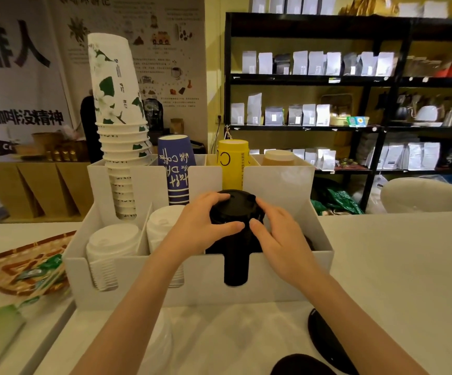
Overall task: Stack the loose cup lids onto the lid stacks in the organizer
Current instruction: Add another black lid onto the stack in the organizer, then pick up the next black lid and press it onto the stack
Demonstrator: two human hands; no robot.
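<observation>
A white organizer (281,274) stands on the counter. Its front row holds two stacks of white lids (111,247) (162,223) and a tall stack of black lids (235,269). My left hand (200,223) and my right hand (276,228) both press around the top black lid (235,204) of that stack, fingers curled on its rim. Two loose black lids lie on the counter near me, one at the lower right (327,342) and one at the bottom edge (300,365). A loose white lid (160,339) lies faintly on the counter under my left forearm.
The organizer's back row holds a leaning stack of floral paper cups (116,109), blue cups (176,169), yellow cups (233,163) and a brown stack (278,158). A woven tray with green packets (27,269) sits left. Black shelves with bags (314,104) stand behind.
</observation>
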